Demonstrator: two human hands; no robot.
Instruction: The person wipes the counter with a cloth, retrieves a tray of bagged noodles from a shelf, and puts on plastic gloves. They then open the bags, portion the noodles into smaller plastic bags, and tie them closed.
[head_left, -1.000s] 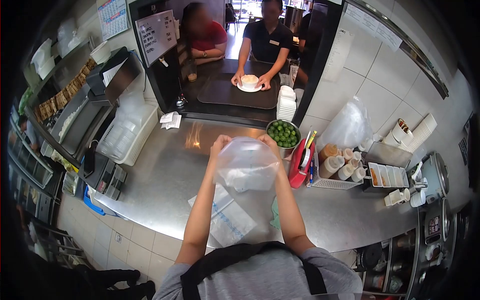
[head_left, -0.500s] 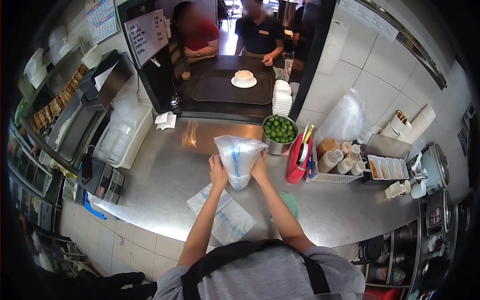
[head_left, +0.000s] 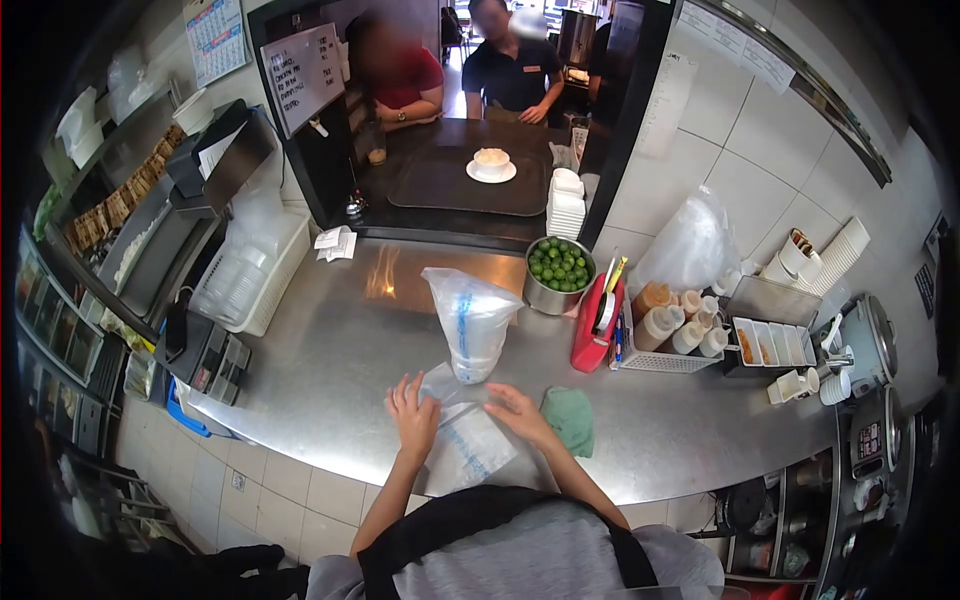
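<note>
- The left hand (head_left: 413, 416) has its fingers spread at the far left edge of the flat plastic bags (head_left: 472, 442); whether the thumb pinches the film, I cannot tell.
- The right hand (head_left: 521, 412) is open, fingers loosely bent, gripping nothing visible, just beyond the bags' far right side.
- The flat bags lie on the counter (head_left: 320, 385), between the hands and toward the near edge, long axis slanting from far left to near right; the left hand looks nearer to their far end.
- They are thin, milky film, creased, with blue print.
- Just beyond the fingers stands a filled plastic bag (head_left: 468, 325), upright, narrow at its base and flared at the top, its film wrinkled and translucent.
- Right of the right hand lies a soft, crumpled green cloth (head_left: 569, 420).
- Farther right are a glossy red tape dispenser (head_left: 594, 340) and a round metal pot (head_left: 552, 299) of small, smooth green fruit (head_left: 559, 265).
</note>
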